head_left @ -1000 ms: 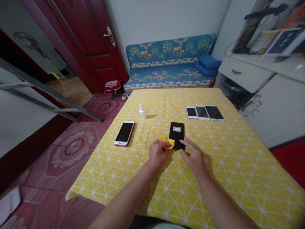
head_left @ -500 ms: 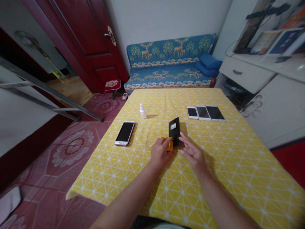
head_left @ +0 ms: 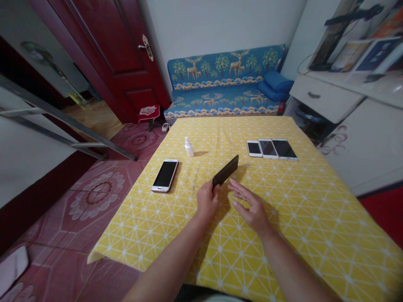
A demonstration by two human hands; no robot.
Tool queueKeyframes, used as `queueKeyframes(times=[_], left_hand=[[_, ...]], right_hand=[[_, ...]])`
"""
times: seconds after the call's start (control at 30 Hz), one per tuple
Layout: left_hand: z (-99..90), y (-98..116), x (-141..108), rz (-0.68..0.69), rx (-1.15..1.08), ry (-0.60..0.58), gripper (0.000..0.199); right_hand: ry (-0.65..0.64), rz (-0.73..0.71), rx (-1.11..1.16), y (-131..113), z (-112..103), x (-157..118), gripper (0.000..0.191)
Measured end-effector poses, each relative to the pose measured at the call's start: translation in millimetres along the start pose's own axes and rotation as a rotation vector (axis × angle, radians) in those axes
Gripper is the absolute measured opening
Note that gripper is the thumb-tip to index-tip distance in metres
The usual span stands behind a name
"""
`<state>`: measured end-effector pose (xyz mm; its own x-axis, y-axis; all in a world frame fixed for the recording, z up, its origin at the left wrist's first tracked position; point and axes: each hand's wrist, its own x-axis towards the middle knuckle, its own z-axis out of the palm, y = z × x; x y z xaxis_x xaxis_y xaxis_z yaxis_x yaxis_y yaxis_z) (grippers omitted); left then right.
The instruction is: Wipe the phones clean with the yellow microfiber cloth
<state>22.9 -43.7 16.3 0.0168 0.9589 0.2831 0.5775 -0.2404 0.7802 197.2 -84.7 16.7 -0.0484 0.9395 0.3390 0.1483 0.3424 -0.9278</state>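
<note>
My left hand (head_left: 207,201) is closed on the near end of a black smartphone (head_left: 226,171). The phone is tilted, seen nearly edge-on, just above the tablecloth. To the right of it is my right hand (head_left: 250,206), open and apart from the phone, fingers stretched out and thumb separate. Ahead and to the left stands a small white spray bottle (head_left: 189,147). A white-framed smartphone (head_left: 165,175) with a dark red edge lies to the left of my left hand. The orange cloth seen earlier is hidden now.
Three white phones, the small one (head_left: 254,148), the middle one (head_left: 268,148) and the large one (head_left: 284,149), lie side by side at the back right of the yellow tablecloth (head_left: 302,218). Beyond stand a blue-covered sofa (head_left: 220,96) and a white cabinet (head_left: 378,134).
The black phone has turned from showing its back to nearly edge-on, its near end swinging left with my left hand. My right hand has come off it. The orange cloth has gone from view.
</note>
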Motion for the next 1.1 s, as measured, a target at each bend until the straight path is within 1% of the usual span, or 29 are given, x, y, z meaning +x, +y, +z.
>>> queueKeyframes(times=[0.03, 0.1, 0.17, 0.2, 0.23, 0.3, 0.37, 0.43, 0.5, 0.6, 0.67, 0.73, 0.8, 0.87, 0.97, 1.1], left_hand=[[-0.7, -3, 2, -0.042, -0.089, 0.047, 0.026], [-2.4, -7, 6, -0.096, -0.238, 0.115, 0.029], [-4.1, -10, 8, -0.111, -0.323, 0.126, 0.031], [-4.7, -11, 9, -0.107, -0.349, 0.114, 0.031], [-5.0, -12, 10, -0.1, -0.37, 0.098, 0.032], [-5.1, -12, 10, -0.095, -0.406, 0.073, 0.034], [-4.5, -12, 10, -0.108, -0.442, 0.07, 0.035], [-3.8, -12, 11, -0.129, -0.468, 0.083, 0.035], [-3.2, -13, 11, -0.157, -0.48, 0.1, 0.033], [-2.4, -14, 13, -0.191, -0.486, 0.109, 0.033], [-2.2, -13, 14, -0.195, -0.5, 0.114, 0.034], [-2.3, -12, 14, -0.179, -0.516, 0.11, 0.034], [-2.4, -11, 13, -0.17, -0.517, 0.098, 0.034], [-2.1, -11, 12, -0.189, -0.496, 0.092, 0.036], [-1.4, -13, 11, -0.221, -0.477, 0.082, 0.037], [-1.9, -12, 11, -0.214, -0.489, 0.068, 0.035]], right_hand=[[0.057, 0.001, -0.012, 1, 0, 1, 0.053], [0.226, 0.02, -0.04, 3, -3, 5, 0.05], [0.394, 0.057, -0.082, 7, -8, 8, 0.048], [0.452, 0.083, -0.116, 9, -10, 9, 0.048], [0.478, 0.113, -0.155, 11, -13, 10, 0.048], [0.466, 0.185, -0.209, 16, -16, 11, 0.05], [0.438, 0.231, -0.2, 20, -19, 10, 0.052], [0.414, 0.241, -0.145, 24, -19, 10, 0.051], [0.364, 0.24, -0.094, 26, -20, 10, 0.045], [0.271, 0.266, -0.061, 22, -21, 12, 0.037], [0.242, 0.317, -0.038, 16, -23, 13, 0.038], [0.239, 0.392, 0.009, 10, -27, 14, 0.042], [0.293, 0.44, 0.069, 6, -32, 14, 0.044], [0.394, 0.454, 0.126, 6, -39, 14, 0.045], [0.576, 0.406, 0.167, 12, -51, 15, 0.042], [0.802, 0.331, 0.181, 18, -61, 16, 0.034]])
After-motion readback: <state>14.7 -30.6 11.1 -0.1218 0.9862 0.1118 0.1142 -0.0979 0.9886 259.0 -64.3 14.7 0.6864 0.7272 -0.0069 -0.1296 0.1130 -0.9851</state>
